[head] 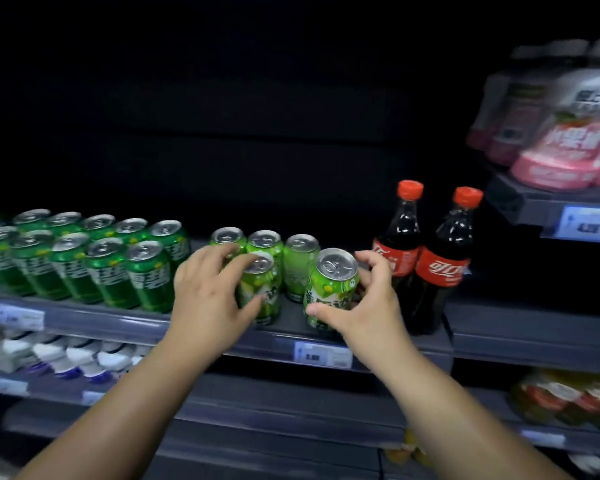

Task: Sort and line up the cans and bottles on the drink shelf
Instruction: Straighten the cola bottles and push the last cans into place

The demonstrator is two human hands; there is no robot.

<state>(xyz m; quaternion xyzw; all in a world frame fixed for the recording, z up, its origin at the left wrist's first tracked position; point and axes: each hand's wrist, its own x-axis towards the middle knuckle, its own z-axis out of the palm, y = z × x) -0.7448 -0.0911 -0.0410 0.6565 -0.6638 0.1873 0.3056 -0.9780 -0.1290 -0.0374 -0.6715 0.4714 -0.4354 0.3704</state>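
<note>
White 可口 on red labels of two cola bottles point(442, 268), right end of the shelf point(492, 323). Just left, pale green cans point(300, 265) (print blurred). Left hand point(208, 299) curled round the left front can point(258, 289); right hand point(368, 306) wrapped round the right front can point(329, 289).

Cans in two rows point(84, 258) stand left on the shelf point(499, 327), loose cans point(284, 268) centre, two bottles point(426, 261) right.

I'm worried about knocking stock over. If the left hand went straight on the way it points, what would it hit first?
The left hand grips a light-green can. Going on, it would probably meet the back-row cans just behind, though depth is unclear.
</note>
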